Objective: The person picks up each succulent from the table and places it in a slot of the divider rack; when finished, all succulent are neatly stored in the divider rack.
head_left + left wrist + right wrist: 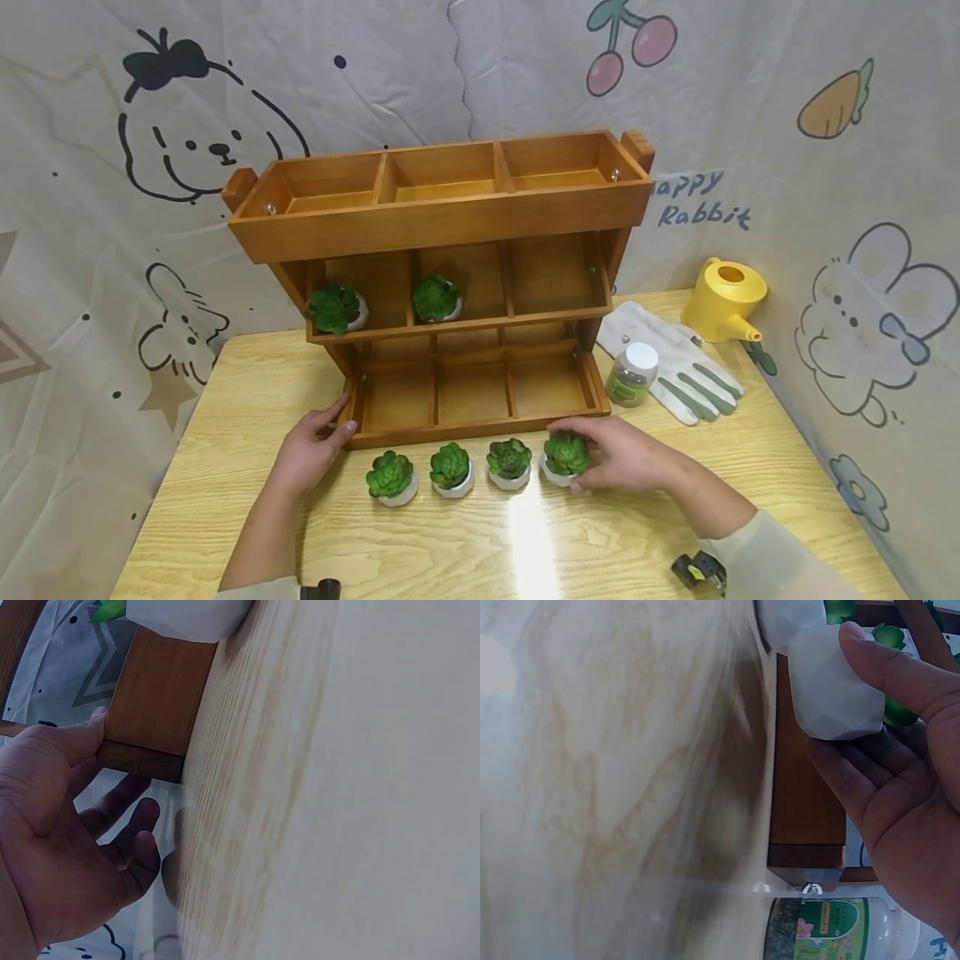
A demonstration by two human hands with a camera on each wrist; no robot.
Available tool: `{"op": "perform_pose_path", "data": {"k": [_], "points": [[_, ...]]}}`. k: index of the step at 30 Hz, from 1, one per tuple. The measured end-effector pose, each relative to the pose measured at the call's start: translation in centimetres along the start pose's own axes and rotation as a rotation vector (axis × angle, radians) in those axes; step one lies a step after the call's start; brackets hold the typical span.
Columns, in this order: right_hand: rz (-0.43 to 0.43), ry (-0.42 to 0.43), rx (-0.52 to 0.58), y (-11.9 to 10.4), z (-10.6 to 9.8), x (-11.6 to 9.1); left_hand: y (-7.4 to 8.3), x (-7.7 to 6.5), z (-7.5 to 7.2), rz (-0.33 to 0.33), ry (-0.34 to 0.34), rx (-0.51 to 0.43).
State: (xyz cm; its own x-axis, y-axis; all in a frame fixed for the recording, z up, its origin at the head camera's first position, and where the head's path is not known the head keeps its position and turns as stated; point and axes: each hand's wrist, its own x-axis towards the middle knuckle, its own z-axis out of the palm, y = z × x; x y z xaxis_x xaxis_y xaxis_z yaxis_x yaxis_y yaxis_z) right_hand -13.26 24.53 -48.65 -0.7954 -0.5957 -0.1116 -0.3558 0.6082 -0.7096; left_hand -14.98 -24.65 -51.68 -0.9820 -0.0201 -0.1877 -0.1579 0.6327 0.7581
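Note:
My right hand (618, 454) holds a small artificial succulent in a white faceted pot (566, 457), thumb on one side and fingers on the other; in the right wrist view the white pot (832, 682) sits between them. Three similar potted succulents (392, 477) stand in a row to its left. At the lower left corner of a tiered wooden planter shelf (450, 223), my left hand (309, 450) touches the wood. The left wrist view shows its thumb at the upper edge of the front board (161, 694), other fingers loosely bent beside the board's end.
Two potted succulents (437, 298) occupy the middle tier's left and centre compartments. Right of the shelf, a white-lidded jar (632, 375) stands by work gloves (686, 375) and a yellow watering can (723, 298). Printed cloth (787, 192) surrounds the table's back and sides.

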Motion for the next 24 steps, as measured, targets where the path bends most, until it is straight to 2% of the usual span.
{"op": "perform_pose_path", "data": {"k": [17,24], "points": [[-0.099,0.052,-0.006,-0.6,-2.7,-0.3,0.0,0.1,-0.1,0.001,-0.003,0.002],[-0.103,0.071,-0.006,-1.0,-4.0,-0.4,-0.2,0.1,0.1,0.008,0.007,0.005]]}}
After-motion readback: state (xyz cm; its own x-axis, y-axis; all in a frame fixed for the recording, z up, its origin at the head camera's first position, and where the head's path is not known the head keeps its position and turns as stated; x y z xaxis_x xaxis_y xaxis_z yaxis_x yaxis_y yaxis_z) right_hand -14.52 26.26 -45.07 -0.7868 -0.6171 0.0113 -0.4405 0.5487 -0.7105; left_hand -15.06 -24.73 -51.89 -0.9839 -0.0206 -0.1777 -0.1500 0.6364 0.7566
